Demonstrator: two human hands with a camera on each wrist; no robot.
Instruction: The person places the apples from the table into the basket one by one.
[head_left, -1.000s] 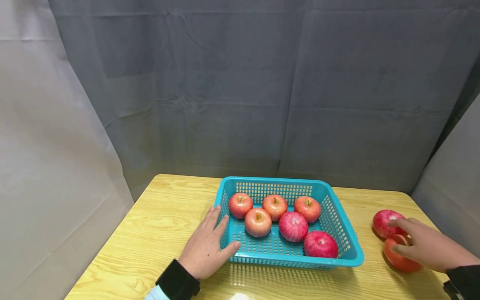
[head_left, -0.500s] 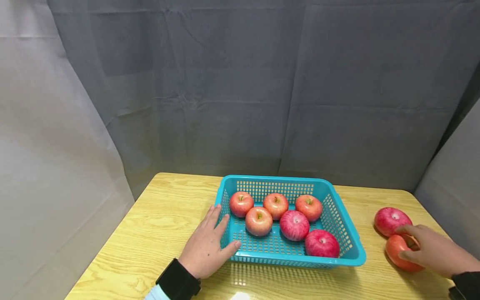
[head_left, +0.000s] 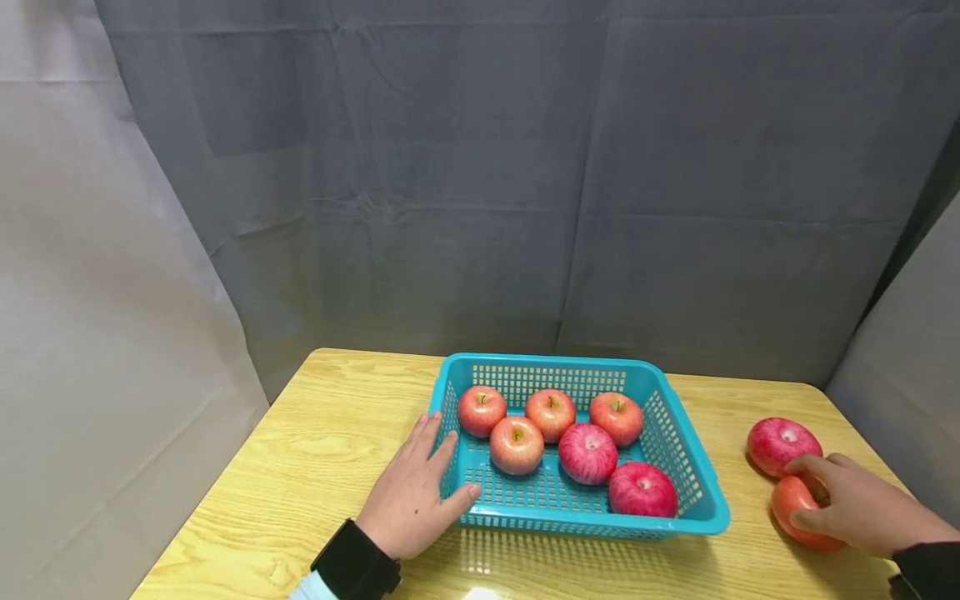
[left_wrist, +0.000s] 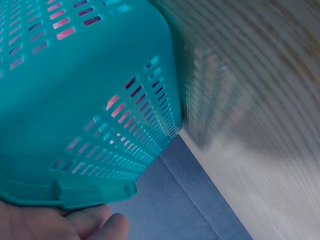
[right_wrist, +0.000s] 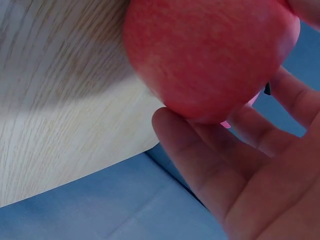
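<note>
A turquoise basket [head_left: 570, 518] holds several apples, some orange-red and two deep pink, such as the pink apple [head_left: 588, 453]. On the basket's left front corner rests my left hand [head_left: 412, 492], its fingers fairly straight; in the left wrist view its fingertips lie under the rim [left_wrist: 95, 196]. At the table's right side my right hand [head_left: 855, 504] grips an orange-red apple [head_left: 798, 515], fingers over its far side and thumb on the near side. The right wrist view shows that apple [right_wrist: 205, 60] large, with fingers curled against it. Just behind it sits another deep pink apple [head_left: 782, 446].
The wooden table [head_left: 315, 467] carries everything. A grey cloth [head_left: 465, 183] hangs behind it, with pale cloth [head_left: 112, 292] on the left and another pale panel [head_left: 907, 367] on the right.
My right hand has settled lower over the orange-red apple and its fingers have closed round it. The left hand and the basket have stayed put.
</note>
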